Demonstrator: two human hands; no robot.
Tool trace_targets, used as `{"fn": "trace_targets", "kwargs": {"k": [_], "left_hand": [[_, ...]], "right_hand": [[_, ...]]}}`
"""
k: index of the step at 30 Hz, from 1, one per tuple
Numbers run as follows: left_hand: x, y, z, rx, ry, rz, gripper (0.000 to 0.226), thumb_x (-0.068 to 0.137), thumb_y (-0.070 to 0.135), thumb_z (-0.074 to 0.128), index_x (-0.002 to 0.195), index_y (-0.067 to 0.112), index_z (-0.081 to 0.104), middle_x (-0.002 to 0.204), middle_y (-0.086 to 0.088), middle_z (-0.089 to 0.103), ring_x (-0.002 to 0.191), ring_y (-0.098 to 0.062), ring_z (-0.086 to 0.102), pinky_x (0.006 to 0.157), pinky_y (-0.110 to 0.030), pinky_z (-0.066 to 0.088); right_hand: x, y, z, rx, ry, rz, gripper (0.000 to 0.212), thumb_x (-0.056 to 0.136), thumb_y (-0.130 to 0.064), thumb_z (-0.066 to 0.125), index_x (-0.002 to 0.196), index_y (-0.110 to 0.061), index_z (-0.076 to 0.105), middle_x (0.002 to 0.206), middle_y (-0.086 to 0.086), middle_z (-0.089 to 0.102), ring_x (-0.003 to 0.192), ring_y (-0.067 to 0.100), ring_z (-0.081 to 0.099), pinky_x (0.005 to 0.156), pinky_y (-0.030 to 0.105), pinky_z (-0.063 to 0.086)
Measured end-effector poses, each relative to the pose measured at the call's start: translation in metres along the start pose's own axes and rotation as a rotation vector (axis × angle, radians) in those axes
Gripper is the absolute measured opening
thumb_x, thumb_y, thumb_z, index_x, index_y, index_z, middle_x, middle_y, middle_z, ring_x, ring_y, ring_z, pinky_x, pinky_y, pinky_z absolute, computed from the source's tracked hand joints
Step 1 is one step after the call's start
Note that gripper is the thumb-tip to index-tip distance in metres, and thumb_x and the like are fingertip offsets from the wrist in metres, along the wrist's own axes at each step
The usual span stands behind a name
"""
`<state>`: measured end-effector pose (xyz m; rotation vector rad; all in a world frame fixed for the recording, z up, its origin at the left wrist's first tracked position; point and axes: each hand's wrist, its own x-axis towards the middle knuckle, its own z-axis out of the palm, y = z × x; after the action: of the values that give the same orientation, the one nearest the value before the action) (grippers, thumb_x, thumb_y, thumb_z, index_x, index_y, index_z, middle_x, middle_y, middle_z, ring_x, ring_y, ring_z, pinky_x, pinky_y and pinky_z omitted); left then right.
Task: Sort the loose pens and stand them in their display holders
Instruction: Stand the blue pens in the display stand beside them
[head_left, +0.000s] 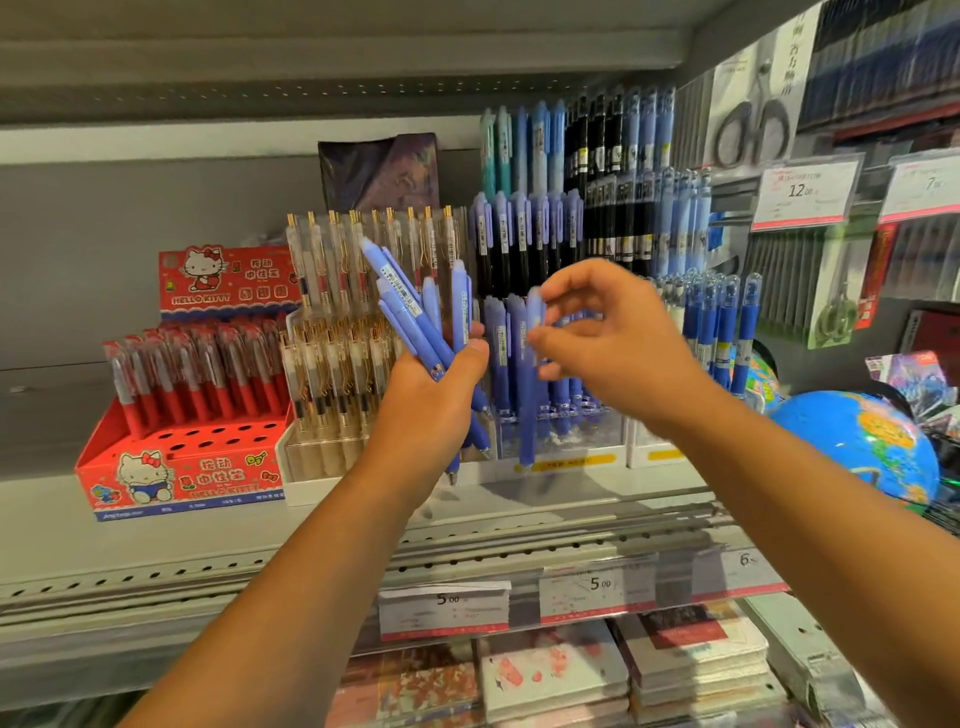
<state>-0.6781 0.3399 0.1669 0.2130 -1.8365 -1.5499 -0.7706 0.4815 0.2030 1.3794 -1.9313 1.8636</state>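
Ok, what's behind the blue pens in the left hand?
Clear pens with gold clips standing in a tiered holder. The left hand and blue pens cover that holder's right edge.

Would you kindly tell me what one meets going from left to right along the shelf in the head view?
First the red Hello Kitty pen box → clear gold-clip pens → left hand gripping a bundle of blue pens → single blue pen pinched by the right hand → dark blue capped pens → globe.

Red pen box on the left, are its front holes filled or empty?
Empty: the front holes show dark and bare, while red pens stand only in the rows behind.
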Motion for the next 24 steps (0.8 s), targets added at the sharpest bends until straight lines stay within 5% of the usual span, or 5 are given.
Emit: {"fn": "trace_targets", "kwargs": {"k": [7, 11, 20, 24], "left_hand": [[-0.002, 0.000, -0.001, 0.023, -0.037, -0.041, 0.020, 0.100, 0.033, 0.054, 0.085, 0.022, 0.050, 0.046, 0.011, 0.052, 0.032, -0.010, 0.037, 0.037, -0.024, 0.037], [-0.001, -0.001, -0.001, 0.024, -0.037, -0.014, 0.018, 0.100, 0.032, 0.055, 0.084, 0.025, 0.053, 0.053, 0.009, 0.053, 0.035, -0.005, 0.042, 0.040, -0.025, 0.038], [0.001, -0.005, -0.002, 0.037, -0.049, 0.005, 0.010, 0.098, 0.034, 0.058, 0.092, 0.027, 0.054, 0.066, 0.003, 0.057, 0.045, -0.005, 0.051, 0.046, -0.021, 0.043], [0.000, -0.003, -0.001, 0.036, -0.056, 0.023, 0.013, 0.097, 0.033, 0.059, 0.089, 0.022, 0.055, 0.068, 0.001, 0.056, 0.046, -0.006, 0.050, 0.047, -0.020, 0.042]], "right_hand": [[0.022, 0.014, -0.025, -0.452, 0.304, -0.152, 0.021, 0.092, -0.017, 0.065, 0.109, -0.021, 0.054, 0.093, -0.009, 0.057, 0.079, 0.004, 0.059, 0.072, 0.018, 0.049], [0.022, 0.023, -0.022, -0.539, 0.329, -0.174, 0.025, 0.093, -0.016, 0.062, 0.117, -0.012, 0.056, 0.103, 0.004, 0.060, 0.085, 0.017, 0.059, 0.079, 0.032, 0.052], [0.016, 0.028, -0.013, -0.708, 0.201, -0.047, 0.028, 0.095, -0.014, 0.058, 0.122, -0.007, 0.055, 0.107, 0.004, 0.058, 0.093, 0.022, 0.057, 0.084, 0.038, 0.050], [0.014, 0.030, -0.011, -0.749, 0.205, 0.011, 0.026, 0.095, -0.013, 0.057, 0.120, -0.008, 0.054, 0.097, 0.001, 0.054, 0.082, 0.019, 0.052, 0.071, 0.033, 0.041]]}}
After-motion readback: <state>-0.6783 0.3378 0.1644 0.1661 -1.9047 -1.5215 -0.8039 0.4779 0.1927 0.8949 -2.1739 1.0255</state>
